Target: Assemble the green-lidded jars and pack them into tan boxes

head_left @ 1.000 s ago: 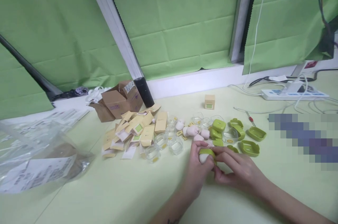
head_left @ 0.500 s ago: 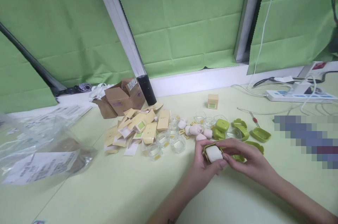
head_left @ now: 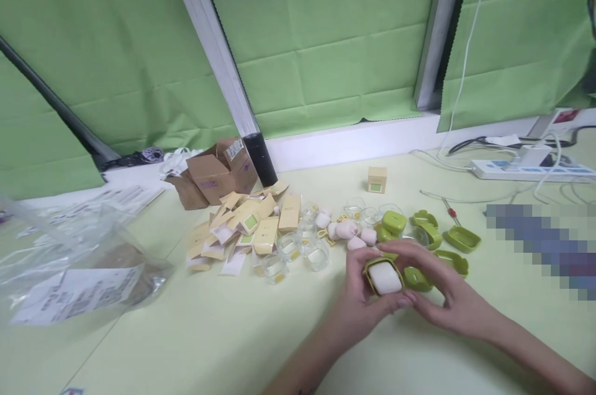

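Note:
A small green case (head_left: 369, 277) with a white block (head_left: 385, 277) inside is held between both hands. My left hand (head_left: 356, 292) grips its left and lower sides. My right hand (head_left: 440, 286) has its fingers on the top and right side of the same case. Just behind the hands lie pale pink pieces (head_left: 347, 230) and a green case (head_left: 393, 222). More green shells (head_left: 462, 238) lie on the right, some partly hidden by my right hand. Clear plastic containers (head_left: 316, 255) stand to the left of the hands.
Flat tan boxes (head_left: 266, 235) are piled left of centre, before an open cardboard box (head_left: 216, 179) and a black cylinder (head_left: 261, 159). A plastic bag (head_left: 93, 283) lies left. Behind are a small box (head_left: 377, 179), red-handled tool (head_left: 451, 212) and power strip (head_left: 496, 169).
Both hands and the green case have shifted slightly right and down. The case is turned, so its green rim shows more fully around the white block.

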Tool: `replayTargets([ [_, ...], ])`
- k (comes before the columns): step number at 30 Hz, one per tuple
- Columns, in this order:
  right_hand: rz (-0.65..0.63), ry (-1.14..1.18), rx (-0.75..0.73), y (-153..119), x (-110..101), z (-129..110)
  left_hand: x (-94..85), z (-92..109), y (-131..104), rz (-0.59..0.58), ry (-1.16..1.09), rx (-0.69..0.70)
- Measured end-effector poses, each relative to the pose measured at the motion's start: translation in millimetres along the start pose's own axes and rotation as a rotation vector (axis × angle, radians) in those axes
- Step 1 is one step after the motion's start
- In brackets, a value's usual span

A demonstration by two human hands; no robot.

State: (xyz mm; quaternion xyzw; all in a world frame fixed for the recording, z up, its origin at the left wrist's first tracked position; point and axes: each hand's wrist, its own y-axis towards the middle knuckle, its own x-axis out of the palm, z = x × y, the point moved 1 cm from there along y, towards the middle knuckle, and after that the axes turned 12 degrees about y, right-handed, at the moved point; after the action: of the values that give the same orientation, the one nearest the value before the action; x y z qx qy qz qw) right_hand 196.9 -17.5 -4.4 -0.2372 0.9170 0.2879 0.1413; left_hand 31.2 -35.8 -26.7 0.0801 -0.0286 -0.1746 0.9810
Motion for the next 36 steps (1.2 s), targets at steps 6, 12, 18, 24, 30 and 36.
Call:
replayTargets([
  [6,-0.026,0.061,0.05,2.7,8.7,-5.1,-4.9,18.8,-5.2,-0.11,0.234,0.013],
  [12,0.231,0.394,0.293,3.2,5.6,9.8,-77.5,49.7,-35.3,0.398,1.254,-0.008],
  [18,0.225,0.677,0.385,5.2,10.6,5.7,-124.5,30.2,-78.1,0.621,1.968,-0.045],
  [24,0.223,0.88,0.369,8.5,10.0,-5.2,-82.6,8.4,-88.3,0.373,1.538,0.175],
  [30,0.258,0.637,0.363,7.3,2.9,-1.6,-30.2,6.6,-32.8,-0.079,0.73,-0.071],
  [36,-0.066,0.205,0.23,8.4,6.4,-4.2,-22.6,-10.7,-7.8,-0.054,0.432,-0.083],
])
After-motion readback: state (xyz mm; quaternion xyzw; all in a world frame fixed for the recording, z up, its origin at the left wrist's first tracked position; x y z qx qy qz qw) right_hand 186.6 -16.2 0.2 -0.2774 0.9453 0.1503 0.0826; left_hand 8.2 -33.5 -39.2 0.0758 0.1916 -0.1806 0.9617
